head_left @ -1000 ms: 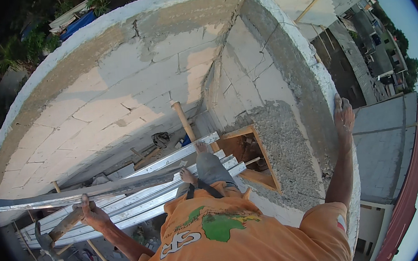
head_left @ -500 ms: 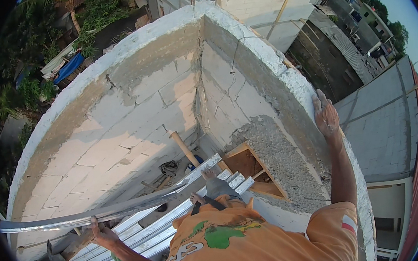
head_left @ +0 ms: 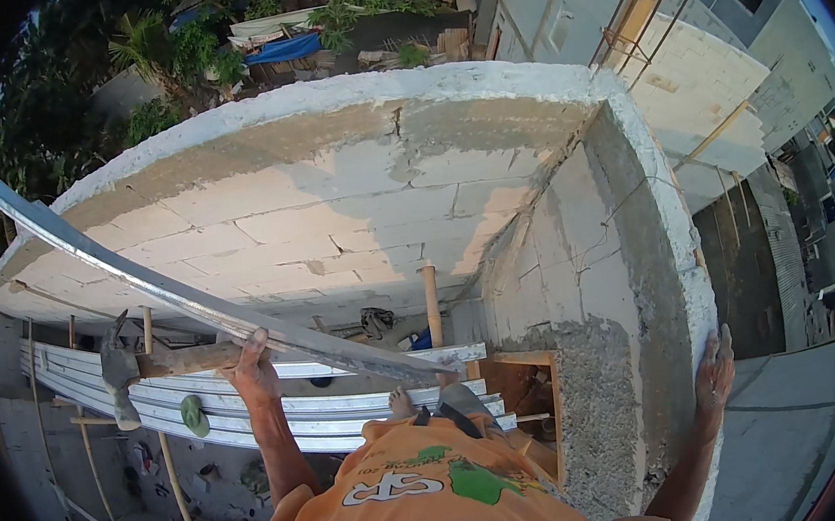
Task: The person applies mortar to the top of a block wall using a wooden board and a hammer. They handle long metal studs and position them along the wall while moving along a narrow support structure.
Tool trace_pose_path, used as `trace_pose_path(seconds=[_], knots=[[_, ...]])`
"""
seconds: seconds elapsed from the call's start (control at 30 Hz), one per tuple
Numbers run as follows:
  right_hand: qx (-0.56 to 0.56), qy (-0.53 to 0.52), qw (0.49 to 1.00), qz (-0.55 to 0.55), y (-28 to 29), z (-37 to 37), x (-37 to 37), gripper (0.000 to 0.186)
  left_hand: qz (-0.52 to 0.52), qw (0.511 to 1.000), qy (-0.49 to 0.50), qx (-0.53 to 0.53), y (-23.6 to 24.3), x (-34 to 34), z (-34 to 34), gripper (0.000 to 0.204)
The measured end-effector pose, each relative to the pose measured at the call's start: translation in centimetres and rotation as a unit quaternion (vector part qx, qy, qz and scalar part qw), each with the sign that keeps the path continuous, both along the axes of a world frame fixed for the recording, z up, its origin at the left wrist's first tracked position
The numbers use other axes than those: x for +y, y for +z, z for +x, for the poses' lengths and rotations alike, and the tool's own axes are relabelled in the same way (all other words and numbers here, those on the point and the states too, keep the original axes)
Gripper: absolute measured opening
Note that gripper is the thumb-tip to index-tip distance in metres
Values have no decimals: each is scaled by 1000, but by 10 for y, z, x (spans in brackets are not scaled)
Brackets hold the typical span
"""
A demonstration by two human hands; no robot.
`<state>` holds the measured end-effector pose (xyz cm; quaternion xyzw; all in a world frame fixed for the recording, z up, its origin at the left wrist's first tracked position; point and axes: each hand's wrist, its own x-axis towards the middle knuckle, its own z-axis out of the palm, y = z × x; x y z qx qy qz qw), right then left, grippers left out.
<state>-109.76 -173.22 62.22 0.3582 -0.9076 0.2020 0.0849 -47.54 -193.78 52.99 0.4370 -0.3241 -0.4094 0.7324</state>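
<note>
My left hand (head_left: 253, 369) is closed around the wooden handle of a claw hammer (head_left: 121, 374), whose head points to the left. A long silvery metal channel (head_left: 159, 285) slants past this hand, its far end raised at upper left and its lower end near my feet. My fingers touch the channel's edge; whether they also grip it I cannot tell. My right hand (head_left: 715, 370) lies with fingers stretched out on the rough top of the block wall (head_left: 691, 284). Nothing shows in it.
My bare feet (head_left: 401, 401) stand on several parallel metal channels (head_left: 331, 404) above a lower space with bamboo poles (head_left: 175, 505). A green cap-like item (head_left: 194, 416) lies on them. A wooden frame (head_left: 551, 358) borders an opening beside rough grey mortar. An upright pole (head_left: 432, 304) stands ahead.
My view has turned left. My left hand has lifted the hammer higher, and the metal channel now slants with its left end up. My right hand remains on the wall top, nearer my body.
</note>
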Motion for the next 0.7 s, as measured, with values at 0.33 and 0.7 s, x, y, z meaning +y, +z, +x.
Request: trace_pose_path(seconds=[0.33,0.7], knots=[[207,115,969,-78,20,86,-60,50,9,999,-34,13,-1,8,-6,35],[-322,537,773,100,-75,294,-135,81,-11,991,-126,46,4,-10,-36,51]])
